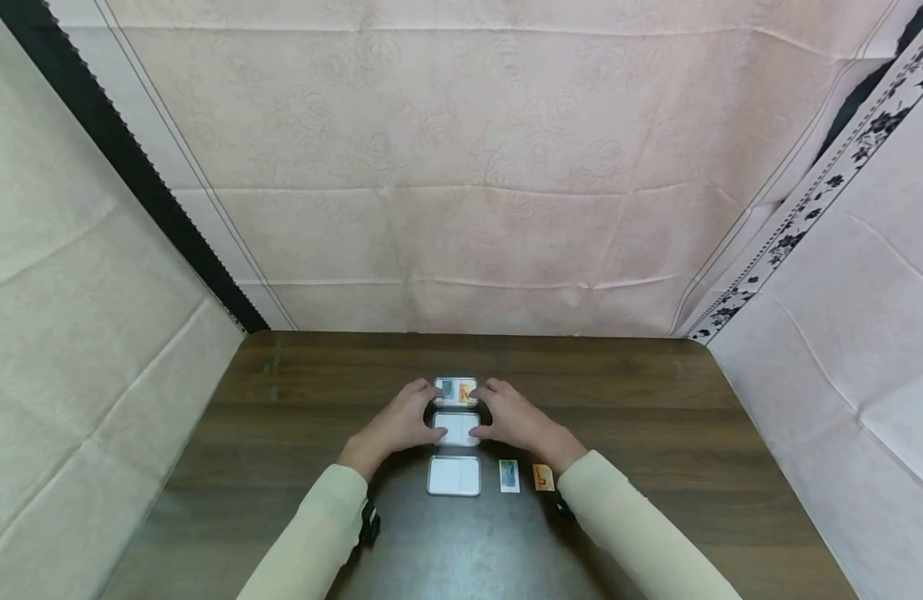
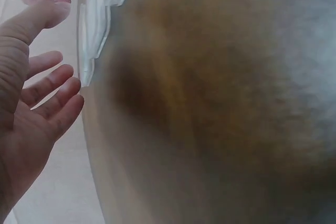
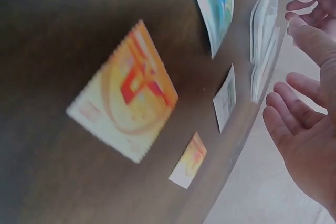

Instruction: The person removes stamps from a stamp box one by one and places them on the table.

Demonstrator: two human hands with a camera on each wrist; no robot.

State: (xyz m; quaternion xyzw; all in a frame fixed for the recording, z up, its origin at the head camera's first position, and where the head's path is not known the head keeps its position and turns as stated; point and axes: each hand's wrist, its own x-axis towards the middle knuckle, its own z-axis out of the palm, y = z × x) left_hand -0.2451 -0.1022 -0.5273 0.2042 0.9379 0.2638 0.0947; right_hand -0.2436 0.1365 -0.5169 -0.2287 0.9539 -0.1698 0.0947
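Three small clear cases lie in a column on the table: a far case point(image 1: 456, 404) with a blue and an orange stamp inside, a middle case point(image 1: 457, 429) and a near case point(image 1: 453, 477). My left hand point(image 1: 403, 417) is at the left side of the far and middle cases, its fingers spread and relaxed. Mirroring it on the right is my right hand point(image 1: 515, 419). Both thumbs overlap the middle case in the head view; whether they touch it I cannot tell. Neither hand visibly grips anything.
To the right of the near case lie a blue stamp point(image 1: 509, 476) and an orange stamp point(image 1: 543, 477). Farther off, the right wrist view shows a greyish stamp point(image 3: 226, 99) and another orange stamp point(image 3: 188, 161). Pale cloths point(image 1: 431, 167) surround the wooden table point(image 1: 296, 467).
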